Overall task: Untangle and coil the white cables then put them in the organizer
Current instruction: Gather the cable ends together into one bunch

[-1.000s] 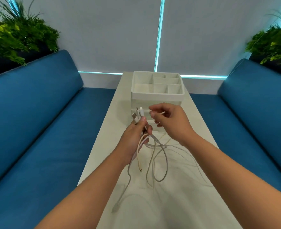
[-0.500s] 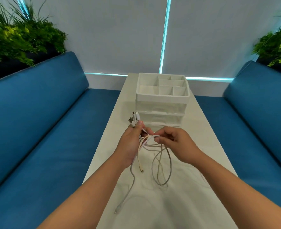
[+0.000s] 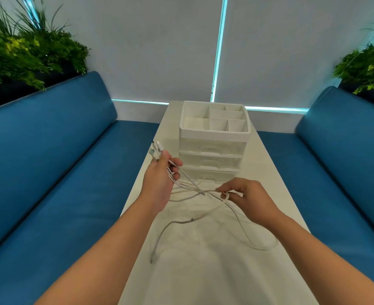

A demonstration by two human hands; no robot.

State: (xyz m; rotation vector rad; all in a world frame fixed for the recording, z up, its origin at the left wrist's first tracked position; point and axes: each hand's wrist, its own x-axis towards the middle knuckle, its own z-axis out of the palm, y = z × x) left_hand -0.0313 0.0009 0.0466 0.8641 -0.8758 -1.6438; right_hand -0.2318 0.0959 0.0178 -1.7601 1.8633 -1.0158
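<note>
Several tangled white cables (image 3: pixel 194 190) stretch between my two hands above the white table (image 3: pixel 203 271). My left hand (image 3: pixel 161 175) grips a bunch of them near their plug ends (image 3: pixel 156 149), which stick up past my fingers. My right hand (image 3: pixel 245 199) pinches the strands where they cross, to the right and lower. Loose lengths trail down onto the table, one ending in a plug (image 3: pixel 152 258) near the left edge. The white organizer (image 3: pixel 214 133), with open top compartments and drawers below, stands just beyond my hands.
Blue sofa seats (image 3: pixel 49 172) run along both sides of the narrow table. Green plants (image 3: pixel 27 53) stand behind the backrests at the left and right. A pale wall with lit strips closes the far end.
My right hand has pulled the strands away to the right and down, stretching the cables out from my left hand. My left hand has shifted left. The hanging loops have opened and spread over the table.
</note>
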